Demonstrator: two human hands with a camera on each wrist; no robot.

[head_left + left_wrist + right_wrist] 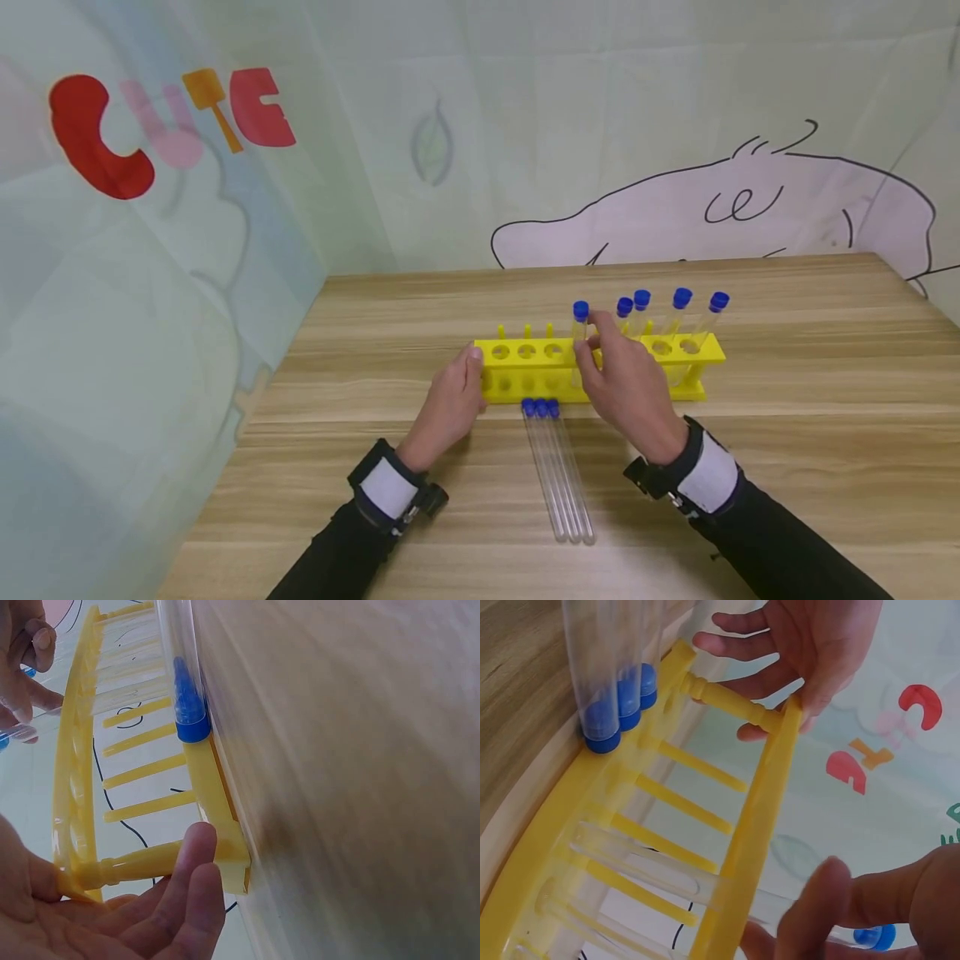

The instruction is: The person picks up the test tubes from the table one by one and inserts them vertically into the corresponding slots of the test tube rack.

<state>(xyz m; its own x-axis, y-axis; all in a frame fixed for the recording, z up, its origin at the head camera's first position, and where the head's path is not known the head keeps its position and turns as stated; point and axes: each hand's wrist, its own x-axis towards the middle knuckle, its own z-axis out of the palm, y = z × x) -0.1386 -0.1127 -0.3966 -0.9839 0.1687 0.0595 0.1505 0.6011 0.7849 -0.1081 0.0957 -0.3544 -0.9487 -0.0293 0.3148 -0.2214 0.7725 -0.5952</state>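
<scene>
A yellow test tube rack [540, 364] stands crosswise on the table. My left hand [450, 404] holds its left end, thumb at the top plate and fingers by the end post, as the left wrist view shows. With thumb and fingers, my right hand [630, 383] pinches a blue-capped clear test tube [772, 904] that passes through a hole near the rack's middle. Several more capped tubes [678, 310] stand in the rack's right part, some leaning. Three capped tubes [558, 475] lie side by side before the rack, caps toward it. My right hand hides some holes.
The wood-grain table [345, 350] extends around the rack on all sides. Behind it and to the left hangs a printed cloth [465, 100] with coloured letters and a cartoon outline. Three holes at the rack's left hold no tubes.
</scene>
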